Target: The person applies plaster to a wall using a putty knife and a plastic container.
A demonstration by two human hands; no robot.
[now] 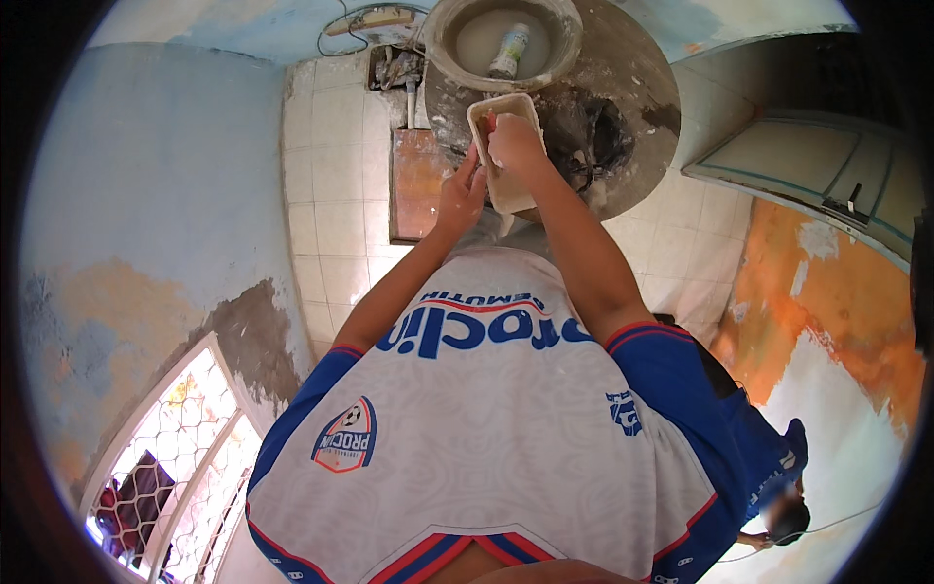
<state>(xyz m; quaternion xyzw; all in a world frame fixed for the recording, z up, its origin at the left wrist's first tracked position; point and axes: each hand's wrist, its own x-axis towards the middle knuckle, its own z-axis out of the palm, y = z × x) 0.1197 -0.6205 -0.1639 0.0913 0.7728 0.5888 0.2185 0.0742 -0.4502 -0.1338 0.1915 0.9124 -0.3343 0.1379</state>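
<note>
A long, rectangular off-white plastic tub (508, 190) stands in front of me at the near edge of a round, plaster-smeared tabletop (644, 88). Its left side rests against my left hand (461, 198), whose fingers are closed along the wall. Inside the tub's far half is my right hand (515, 143), closed round a small tool with a red part (492, 122). The hand covers most of that tool, so its kind does not show. Just beyond the tub, a wide round basin (440, 49) holds greyish liquid, with a whitish-green bottle (510, 51) lying tilted in it.
Black crumpled plastic (608, 136) lies on the tabletop right of the tub. On the tiled floor (336, 185) at left is a brown board (415, 185). A grated window (175, 467) is at lower left. Another person (778, 487) is at lower right, by the patchy orange wall (788, 292).
</note>
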